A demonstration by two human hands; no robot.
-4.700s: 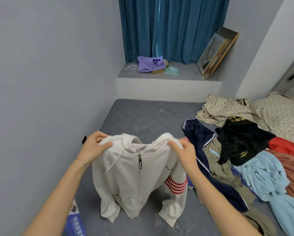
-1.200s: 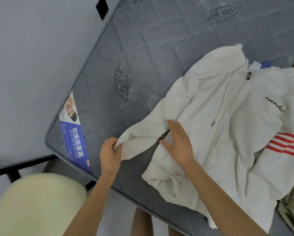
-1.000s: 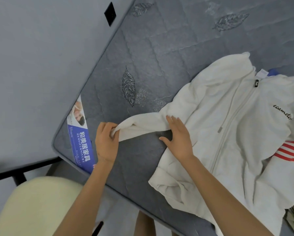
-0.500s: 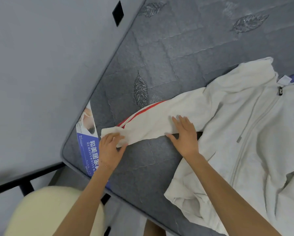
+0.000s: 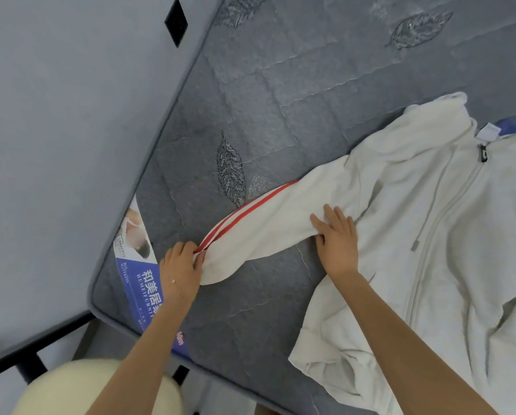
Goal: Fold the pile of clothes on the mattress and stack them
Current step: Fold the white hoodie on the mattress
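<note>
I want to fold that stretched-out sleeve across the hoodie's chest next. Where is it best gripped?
Grip the sleeve at its cuff end, from the mattress-corner side, where the left hand holds it. It lies straight; the right hand pins its shoulder end, likely making a hinge.

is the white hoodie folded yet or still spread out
Spread out: the white hoodie lies open on the mattress, its sleeve stretched sideways.

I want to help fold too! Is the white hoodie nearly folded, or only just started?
Only just started. Done: the white hoodie lies spread out, zip side up, on the grey mattress. In hand: the left hand grips the cuff of the red-striped sleeve, pulled out straight, while the right hand presses flat near the shoulder. Left: no fold is made yet, and no stack is in view.
</note>
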